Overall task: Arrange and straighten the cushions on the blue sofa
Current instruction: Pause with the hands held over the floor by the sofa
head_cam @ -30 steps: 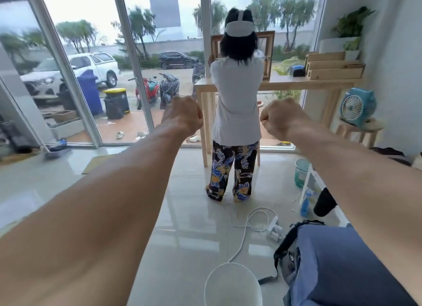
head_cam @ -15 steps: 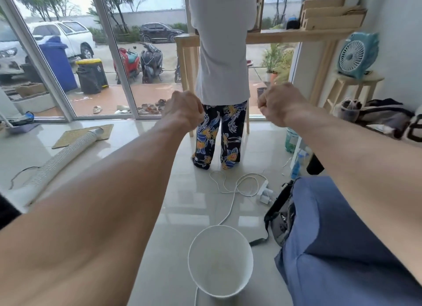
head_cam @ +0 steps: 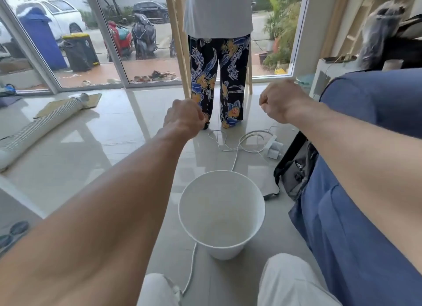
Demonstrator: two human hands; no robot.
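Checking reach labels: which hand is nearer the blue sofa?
Right. The right hand hangs fisted just beside the blue sofa; the left hand is farther off, over the floor.

Your left forearm (head_cam: pixel 109 214) and right forearm (head_cam: pixel 365 159) show bare along their whole visible length, uncovered down to your left hand (head_cam: pixel 183 116) and right hand (head_cam: pixel 282 100). Below them, at the bottom edge of the head view, you wear loose trousers (head_cam: pixel 294 280) of pale, off-white cloth, plain and unpatterned, covering both knees.
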